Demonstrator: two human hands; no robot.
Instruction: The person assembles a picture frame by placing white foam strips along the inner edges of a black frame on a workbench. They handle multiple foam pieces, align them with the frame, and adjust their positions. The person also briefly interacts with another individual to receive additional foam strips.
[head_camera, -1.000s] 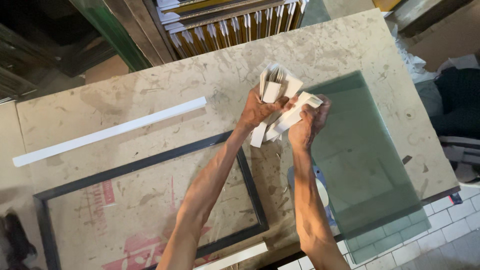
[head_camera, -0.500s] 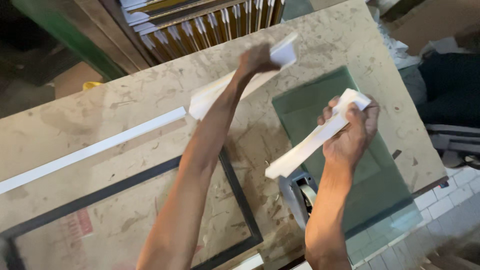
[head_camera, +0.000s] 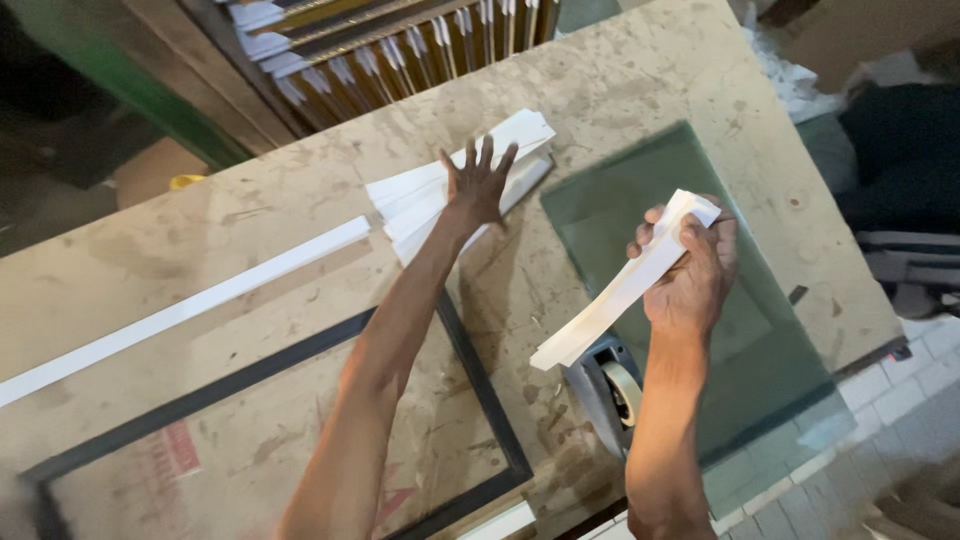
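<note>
My left hand (head_camera: 477, 185) lies flat with fingers spread on a fanned pile of white strips (head_camera: 420, 195) at the far middle of the worn wooden table (head_camera: 200, 255). My right hand (head_camera: 690, 270) is raised above a green glass pane (head_camera: 620, 210) and grips a stack of white strips (head_camera: 610, 295) that slants down toward the lower left. A tape dispenser (head_camera: 610, 385) sits just below that stack, beside my right forearm.
A long white strip (head_camera: 190, 305) lies across the table's left half. A dark rectangular frame (head_camera: 300, 375) rests near the front edge. Stacked frame mouldings (head_camera: 390, 45) stand beyond the table. Tiled floor (head_camera: 880, 430) and a dark seated person (head_camera: 905, 150) are at the right.
Both hands held the strips together, then split them. My left hand carried its share to the far side and laid it flat on the table. My right hand kept its stack raised.
</note>
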